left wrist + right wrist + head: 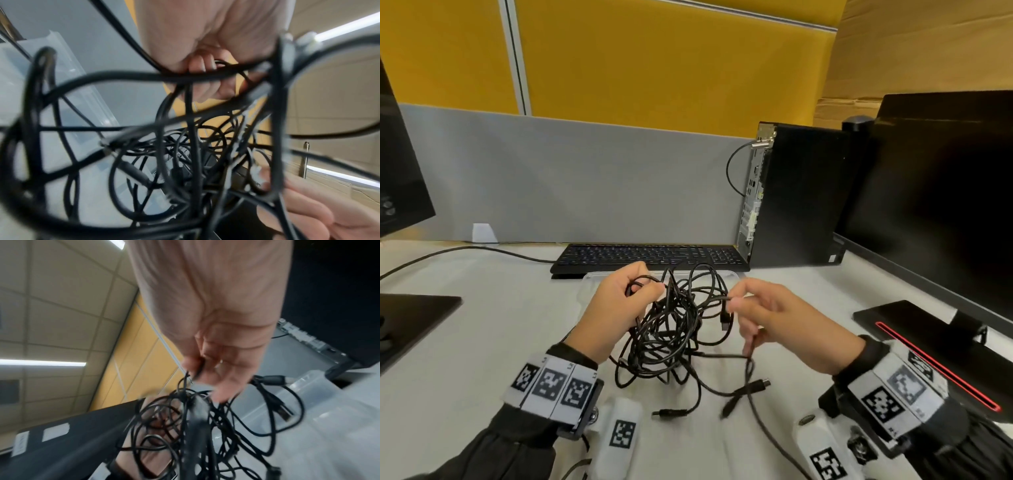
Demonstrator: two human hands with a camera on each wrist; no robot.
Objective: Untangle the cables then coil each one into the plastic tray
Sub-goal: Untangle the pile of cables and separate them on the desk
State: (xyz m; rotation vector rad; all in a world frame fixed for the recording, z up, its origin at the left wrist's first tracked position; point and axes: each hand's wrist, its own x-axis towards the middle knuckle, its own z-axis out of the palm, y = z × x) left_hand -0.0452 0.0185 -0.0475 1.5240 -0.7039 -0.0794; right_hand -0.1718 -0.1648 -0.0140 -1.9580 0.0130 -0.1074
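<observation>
A tangle of black cables (674, 329) hangs between both hands above the white desk, its lower loops and loose plugs (755, 385) lying on the desk. My left hand (619, 301) grips several strands at the tangle's upper left; its curled fingers (203, 66) wrap the cables. My right hand (763, 308) pinches one strand near a plug (725, 320) at the upper right, thumb and forefinger (191, 368) closed on it. The clear plastic tray (592, 279) sits behind the tangle, mostly hidden by hands and cables, and shows as the tray (320, 386) in the right wrist view.
A black keyboard (650, 255) lies just behind the tray. A black PC tower (794, 195) and a monitor (941, 192) stand at the right, with its base (928, 342) near my right wrist. Another monitor base (410, 318) sits at the left.
</observation>
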